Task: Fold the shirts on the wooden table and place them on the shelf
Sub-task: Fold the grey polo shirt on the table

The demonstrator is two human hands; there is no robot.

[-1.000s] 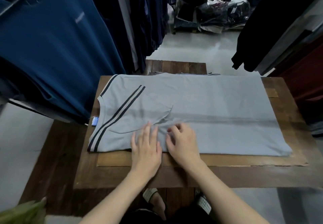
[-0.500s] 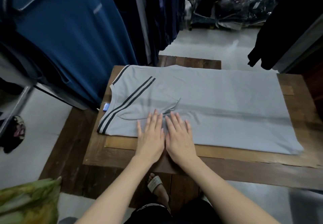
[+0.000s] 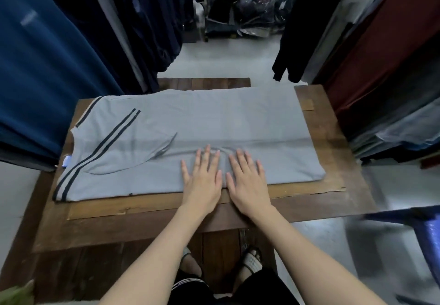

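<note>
A light grey shirt (image 3: 214, 123) with two dark stripes near its collar end lies folded lengthwise across the wooden table (image 3: 147, 223). Its sleeve is folded over the body at the left. My left hand (image 3: 202, 178) and my right hand (image 3: 247, 180) lie flat side by side on the shirt's near edge, right of its middle, fingers straight and spread. Neither hand holds anything. A small blue tag (image 3: 66, 161) pokes out at the collar. No shelf is in view.
Dark blue garments (image 3: 42, 66) hang close along the table's left side. Black and dark red clothes (image 3: 371, 42) hang on the right. Bagged goods (image 3: 252, 18) sit on the floor beyond. A blue plastic object (image 3: 423, 228) stands at the lower right.
Both hands have slid to the right along the shirt's near edge, staying flat with fingers spread. The view has shifted with them.
</note>
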